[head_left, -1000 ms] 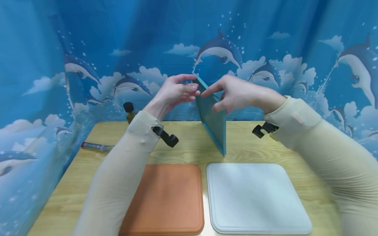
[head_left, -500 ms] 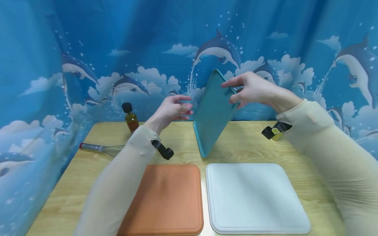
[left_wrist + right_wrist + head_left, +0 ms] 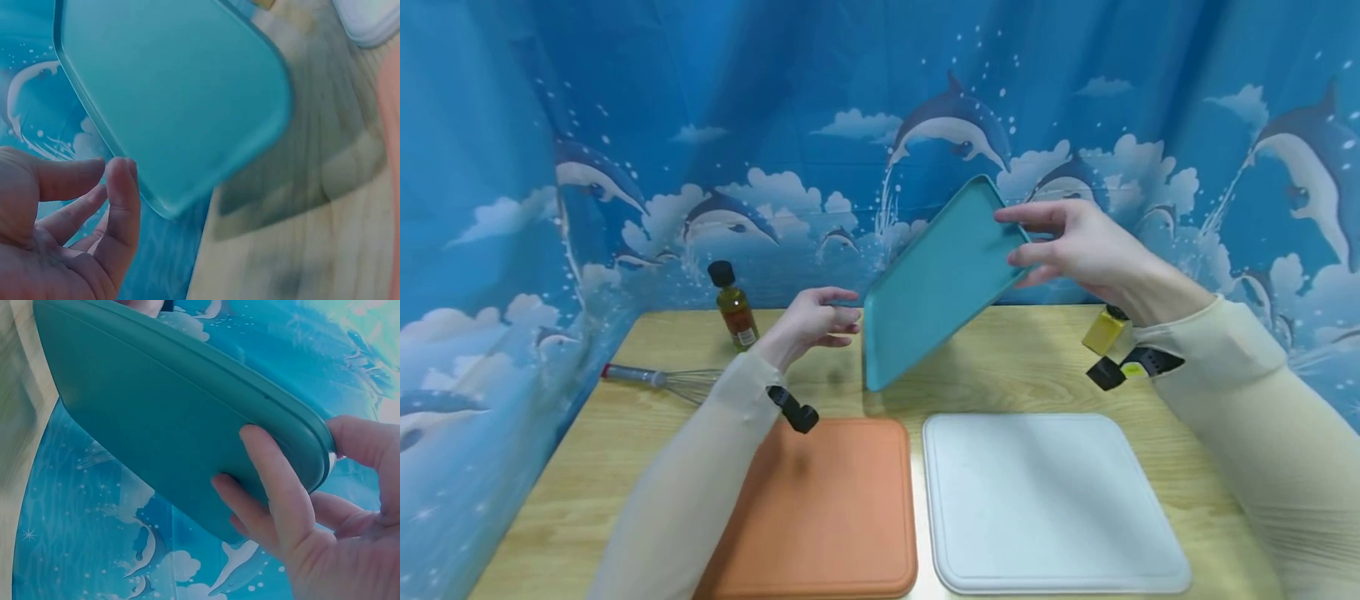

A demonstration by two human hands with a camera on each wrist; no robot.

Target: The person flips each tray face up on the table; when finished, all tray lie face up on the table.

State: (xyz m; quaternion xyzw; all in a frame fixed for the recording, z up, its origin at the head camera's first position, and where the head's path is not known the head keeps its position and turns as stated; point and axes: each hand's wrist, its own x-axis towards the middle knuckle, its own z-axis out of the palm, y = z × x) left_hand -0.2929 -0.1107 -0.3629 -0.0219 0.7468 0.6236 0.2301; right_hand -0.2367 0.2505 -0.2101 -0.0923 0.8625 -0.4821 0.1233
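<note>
A teal rectangular tray point(image 3: 932, 287) with a low raised rim hangs tilted over the back of the table, its left end lower. My right hand point(image 3: 1086, 250) grips its right end, thumb on one face and fingers on the other; the right wrist view shows the fingers spread over the tray's face point(image 3: 150, 406). Just left of the tray's lower end is my left hand point(image 3: 816, 325), fingers loosely bent with nothing between them. In the left wrist view its fingertips point(image 3: 122, 181) overlap the tray's rim point(image 3: 94, 122).
An orange board point(image 3: 842, 508) and a white board point(image 3: 1052, 500) lie side by side in front. At the back left stand a black-capped bottle point(image 3: 737, 312) and, nearer, a whisk point(image 3: 658, 379) lying down. A small yellow object point(image 3: 1103, 332) is beside my right wrist. A dolphin-print curtain point(image 3: 820, 100) hangs behind.
My right hand has moved right with the tray, which has turned so its broad face shows and its left end swings left. My left hand has come off the tray, moving down and left.
</note>
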